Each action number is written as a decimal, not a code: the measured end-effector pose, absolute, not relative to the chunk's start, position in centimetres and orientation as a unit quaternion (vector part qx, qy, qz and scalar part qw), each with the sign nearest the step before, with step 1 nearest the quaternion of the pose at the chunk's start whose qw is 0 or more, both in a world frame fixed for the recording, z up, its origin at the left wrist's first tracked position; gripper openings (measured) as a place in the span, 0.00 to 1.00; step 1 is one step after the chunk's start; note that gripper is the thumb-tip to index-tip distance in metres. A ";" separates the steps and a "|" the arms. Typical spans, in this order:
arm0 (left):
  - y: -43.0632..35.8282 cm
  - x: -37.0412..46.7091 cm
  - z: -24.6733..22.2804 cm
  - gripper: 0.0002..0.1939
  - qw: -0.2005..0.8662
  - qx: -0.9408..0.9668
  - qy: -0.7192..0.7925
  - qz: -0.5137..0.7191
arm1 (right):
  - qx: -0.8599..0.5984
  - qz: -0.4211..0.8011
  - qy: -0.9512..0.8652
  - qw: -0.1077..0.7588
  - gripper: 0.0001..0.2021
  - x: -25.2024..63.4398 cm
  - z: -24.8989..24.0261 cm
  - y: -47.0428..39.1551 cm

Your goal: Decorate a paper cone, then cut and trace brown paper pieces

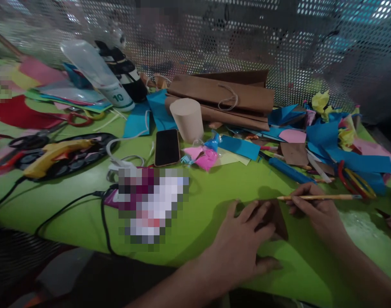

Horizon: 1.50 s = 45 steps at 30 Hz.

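A green table (198,214) carries a phone (167,147), paper cup (187,119), glue gun (54,156), scissors (356,182) and blue paper scraps (343,149).

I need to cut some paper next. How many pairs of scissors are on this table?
3, as far as shows: black-handled scissors at far left beside the yellow glue gun, red-handled scissors by the paper stack, and red-and-yellow scissors near the right hand. Scraps may hide more.

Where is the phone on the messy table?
In the head view the phone lies face up on the green table, left of centre, just beside the beige paper cone and behind the left hand.
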<state>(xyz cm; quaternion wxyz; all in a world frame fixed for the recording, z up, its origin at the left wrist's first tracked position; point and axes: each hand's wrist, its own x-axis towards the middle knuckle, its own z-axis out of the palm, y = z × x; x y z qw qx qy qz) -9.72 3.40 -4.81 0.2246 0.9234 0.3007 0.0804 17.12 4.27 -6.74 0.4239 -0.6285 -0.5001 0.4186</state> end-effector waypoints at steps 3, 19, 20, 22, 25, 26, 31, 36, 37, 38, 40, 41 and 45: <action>3.4 -9.7 -5.0 0.33 0.228 0.923 0.301 0.078 | -0.635 0.388 -0.525 0.413 0.16 16.9 -6.6 4.2; 3.5 -9.7 -5.0 0.36 0.226 0.921 0.306 0.087 | -0.645 0.341 -0.578 0.366 0.10 16.5 -6.4 4.3; 3.5 -9.7 -5.0 0.36 0.227 0.920 0.307 0.085 | -0.644 0.341 -0.579 0.365 0.10 16.6 -6.4 4.3; 3.4 -9.7 -4.9 0.35 0.230 0.919 0.309 0.082 | -0.642 0.342 -0.582 0.364 0.10 16.7 -6.5 4.3; 3.4 -9.7 -5.0 0.34 0.233 0.918 0.311 0.082 | -0.638 0.345 -0.585 0.362 0.10 16.8 -6.6 4.3; 3.4 -9.7 -5.0 0.34 0.234 0.918 0.310 0.081 | -0.637 0.346 -0.586 0.362 0.10 16.8 -6.6 4.3; 3.4 -9.7 -4.9 0.33 0.229 0.919 0.312 0.073 | -0.634 0.350 -0.589 0.358 0.09 16.6 -6.3 4.2; 3.4 -9.7 -4.8 0.34 0.227 0.920 0.313 0.067 | -0.633 0.335 -0.606 0.347 0.09 16.6 -6.0 4.1; 3.4 -9.7 -4.8 0.34 0.226 0.920 0.312 0.066 | -0.632 0.333 -0.608 0.346 0.09 16.6 -6.0 4.1; 3.4 -9.7 -4.8 0.35 0.224 0.921 0.312 0.067 | -0.631 0.332 -0.610 0.346 0.09 16.6 -5.9 4.1; 3.4 -9.7 -4.8 0.34 0.222 0.921 0.311 0.070 | -0.629 0.335 -0.611 0.343 0.08 16.7 -5.9 4.0; 3.4 -9.7 -4.9 0.34 0.221 0.922 0.311 0.071 | -0.630 0.338 -0.611 0.341 0.08 16.7 -5.9 4.0; 3.4 -9.7 -5.0 0.35 0.214 0.923 0.311 0.073 | -0.629 0.339 -0.610 0.343 0.09 16.9 -6.1 3.7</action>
